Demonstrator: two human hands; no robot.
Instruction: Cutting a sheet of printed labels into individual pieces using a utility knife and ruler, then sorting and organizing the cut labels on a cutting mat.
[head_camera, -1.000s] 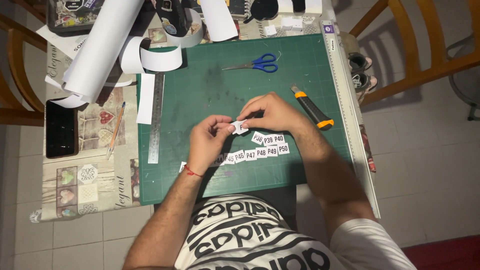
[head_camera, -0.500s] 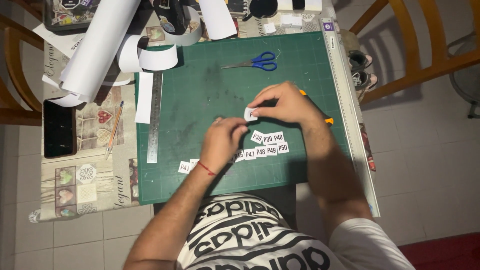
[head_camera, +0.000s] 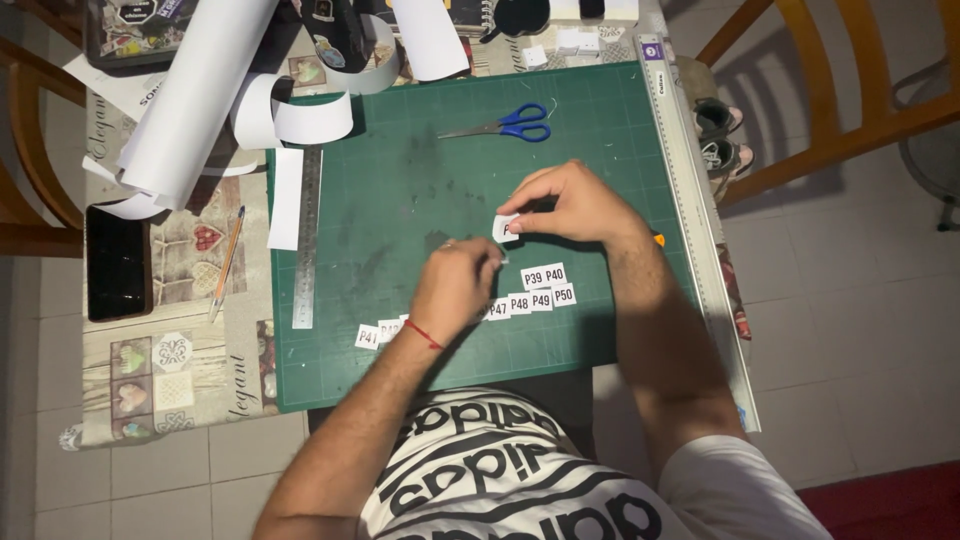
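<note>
While I'm watching the head cam feed, the right hand is pinched shut on a small white label — thumb and fingertips on its right edge, holding it just above the green cutting mat. I won't copy the dark print on it. The left hand sits just below and to the left of that label, fingers curled in. Whether it's gripping anything I can't tell, since the fingertips are tucked under from this angle.

The relation that counts: the held label is up and to the left of the two rows of labels already lying flat on the mat. Those rows run left to right, long axis roughly parallel to the near mat edge, and they sit right below the right hand's wrist and just right of the left hand. More loose labels trail off to the left, partly hidden under the left wrist. So the right hand has the piece, and the left is about as close to the rows — both are crowding the same small patch.

Other stuff around: blue-handled scissors further up the mat, a steel ruler along the mat's left edge, a pencil on the tablecloth, a phone at far left, and paper rolls at the top left.
</note>
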